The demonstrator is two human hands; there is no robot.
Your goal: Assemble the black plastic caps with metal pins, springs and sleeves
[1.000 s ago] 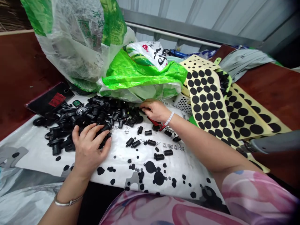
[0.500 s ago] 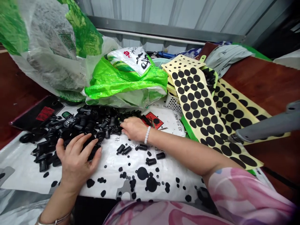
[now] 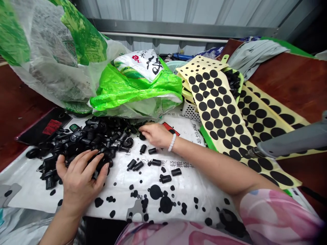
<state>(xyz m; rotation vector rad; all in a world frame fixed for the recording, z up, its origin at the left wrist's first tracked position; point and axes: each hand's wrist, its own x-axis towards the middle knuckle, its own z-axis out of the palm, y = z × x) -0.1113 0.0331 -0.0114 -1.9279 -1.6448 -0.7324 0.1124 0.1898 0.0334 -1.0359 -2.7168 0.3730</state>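
A heap of black plastic parts (image 3: 84,139) lies on a white printed sack (image 3: 153,177) spread over the table. My left hand (image 3: 79,177) rests on the near edge of the heap, fingers spread over the parts. My right hand (image 3: 154,134) reaches to the heap's right end with fingers curled in a pinch; what it grips is hidden. A few small black cylinders (image 3: 153,163) lie loose on the sack just below that hand.
Green and clear plastic bags (image 3: 133,88) stand behind the heap. Yellow sheets of black round pads (image 3: 222,112) drape over a white basket (image 3: 190,110) at right. A grey tool (image 3: 288,141) pokes in from the right. Black pads litter the sack.
My right hand moved slightly right and back along the heap's edge. My left hand stays on the parts. The camera shifted a little.
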